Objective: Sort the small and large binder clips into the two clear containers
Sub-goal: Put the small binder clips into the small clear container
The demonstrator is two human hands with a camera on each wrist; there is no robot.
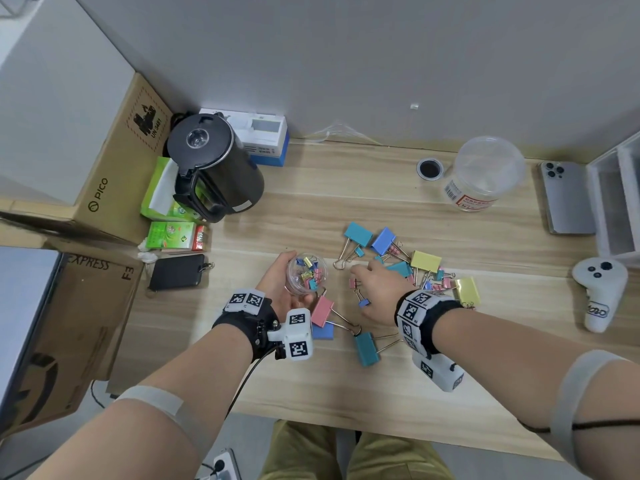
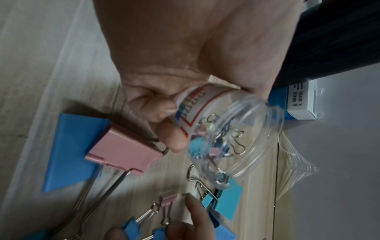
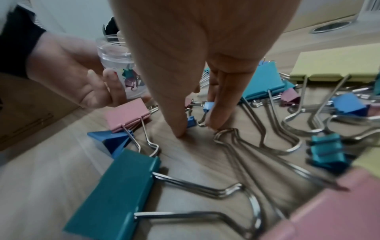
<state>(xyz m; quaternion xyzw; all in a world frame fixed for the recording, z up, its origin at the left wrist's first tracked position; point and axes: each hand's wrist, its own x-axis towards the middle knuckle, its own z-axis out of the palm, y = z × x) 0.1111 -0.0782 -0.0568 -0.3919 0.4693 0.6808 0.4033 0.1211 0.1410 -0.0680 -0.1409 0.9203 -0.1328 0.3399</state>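
My left hand (image 1: 294,279) grips a small clear jar (image 1: 309,274) tilted above the table, with several small coloured binder clips inside (image 2: 213,146). My right hand (image 1: 362,295) reaches down to the table. Its thumb (image 3: 178,128) and forefinger (image 3: 216,118) touch two small blue clips (image 3: 208,105) from either side, pinching them. A small pink clip (image 1: 354,283) lies just beyond. Large clips lie around: pink (image 1: 322,310), teal (image 1: 367,348), yellow (image 1: 426,261), blue (image 1: 383,241). The large clear container (image 1: 485,174) stands at the back right.
A black kettle (image 1: 214,164), green boxes (image 1: 173,235) and a black phone (image 1: 176,271) sit left. A grey phone (image 1: 566,199), a clear drawer unit (image 1: 616,202) and a white controller (image 1: 599,292) sit right. The table's front edge (image 1: 381,434) is near my legs.
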